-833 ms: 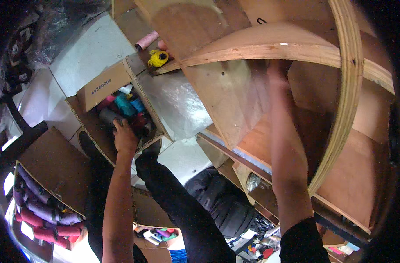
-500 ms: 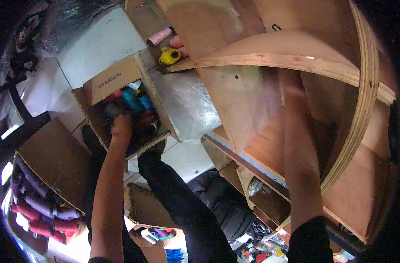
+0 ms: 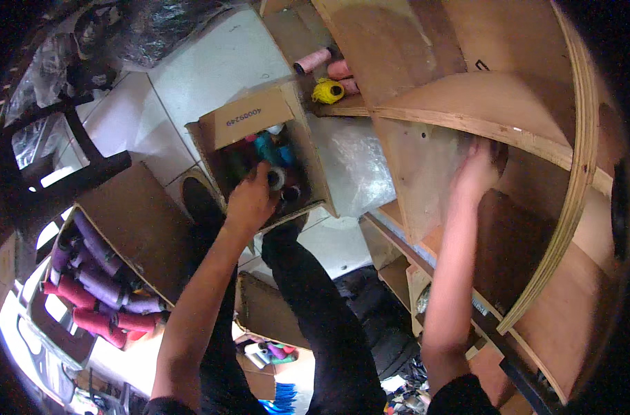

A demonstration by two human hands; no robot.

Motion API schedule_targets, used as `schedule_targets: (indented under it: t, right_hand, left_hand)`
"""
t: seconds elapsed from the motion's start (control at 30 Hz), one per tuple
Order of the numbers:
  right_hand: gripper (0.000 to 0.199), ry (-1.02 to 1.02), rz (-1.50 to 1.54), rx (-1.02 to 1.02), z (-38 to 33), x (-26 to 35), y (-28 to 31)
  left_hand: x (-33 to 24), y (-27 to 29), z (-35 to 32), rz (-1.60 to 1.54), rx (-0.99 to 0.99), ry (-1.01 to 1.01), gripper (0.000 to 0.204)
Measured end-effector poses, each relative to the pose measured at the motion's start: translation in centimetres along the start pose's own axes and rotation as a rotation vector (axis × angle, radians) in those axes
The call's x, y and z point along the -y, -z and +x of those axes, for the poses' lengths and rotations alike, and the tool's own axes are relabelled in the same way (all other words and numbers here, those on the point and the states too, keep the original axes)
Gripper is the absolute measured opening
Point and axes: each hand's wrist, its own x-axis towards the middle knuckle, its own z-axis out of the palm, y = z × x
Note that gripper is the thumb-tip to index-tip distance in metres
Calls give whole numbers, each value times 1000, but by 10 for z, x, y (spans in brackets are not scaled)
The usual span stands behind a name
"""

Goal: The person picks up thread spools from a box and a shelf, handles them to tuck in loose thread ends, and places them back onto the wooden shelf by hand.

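My left hand (image 3: 252, 202) reaches into an open cardboard box (image 3: 244, 119) on the floor. Its fingers are closed around a dark thread spool (image 3: 276, 178) whose pale ring-shaped end faces up. Blue thread spools (image 3: 272, 148) lie beyond it, and another dark spool (image 3: 290, 193) rests beside it. My right hand (image 3: 475, 171) is inside a compartment of the wooden shelf (image 3: 460, 114), just under the curved front edge. Those fingers are curled against something dark, too shadowed to make out.
Pink spools (image 3: 313, 61) and a yellow spool (image 3: 326, 91) lie in the shelf corner at the back. A second box (image 3: 132, 235) at the left stands by purple and red spools (image 3: 104, 287). Clear plastic (image 3: 360, 162) lies between box and shelf.
The view has shifted, so the scene sits further right. My left hand now has a spool in its fingers. My right hand, blurred and partly hidden before, shows plainly in the compartment.
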Motion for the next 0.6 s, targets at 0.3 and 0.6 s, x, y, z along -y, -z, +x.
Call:
schedule_targets:
  t: [0.3, 0.6]
  right_hand:
    - [57, -812, 458, 751, -205, 41, -14]
    - [68, -945, 919, 751, -213, 9, -35]
  left_hand:
    - [-27, 70, -73, -1784, 37, 398, 50]
    - [-5, 54, -46, -1454, 118, 137, 58]
